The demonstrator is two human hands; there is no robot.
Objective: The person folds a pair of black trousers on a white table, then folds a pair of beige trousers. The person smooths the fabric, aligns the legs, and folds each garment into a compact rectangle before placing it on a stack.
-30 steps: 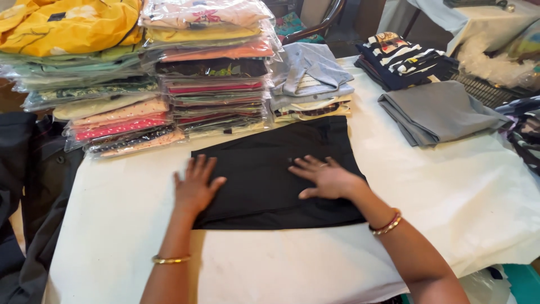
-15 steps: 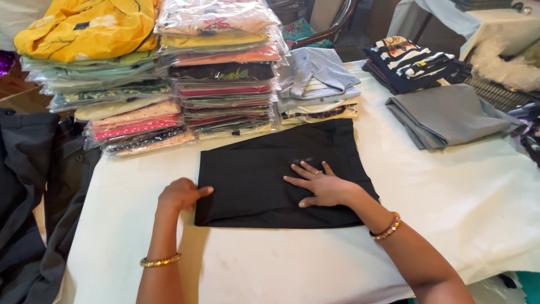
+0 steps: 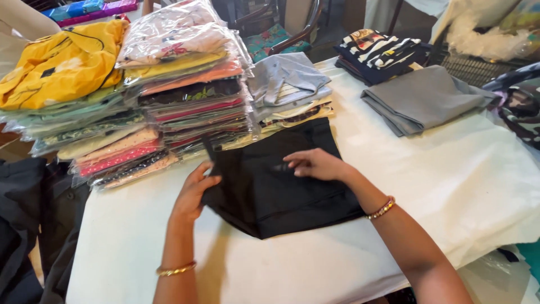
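The left hand [image 3: 191, 194] pinches the left edge of a folded black garment [image 3: 275, 188] between thumb and fingers, lifting that edge a little off the surface. The right hand [image 3: 315, 163] lies open, palm down, fingers spread flat on the cloth near its upper middle. Each wrist carries a gold bangle.

The garment lies on a white table cover [image 3: 450, 186], at the centre of the table, at about 3 o'clock of the left hand and directly under the right one. At 11 o'clock of the hands stand stacks of clothes in clear plastic bags [image 3: 185, 84], with a yellow garment [image 3: 62, 62] topping the leftmost pile. At 12 o'clock lies a small pile of folded grey and pale shirts [image 3: 287, 84], touching the black garment's far edge. At 2 o'clock a folded grey cloth [image 3: 422, 98] rests on the cover, and beyond it a striped dark stack [image 3: 377, 50]. Dark fabric [image 3: 34, 225] hangs off the table's left side at 9 o'clock. A wooden chair [image 3: 281, 34] stands behind the table.
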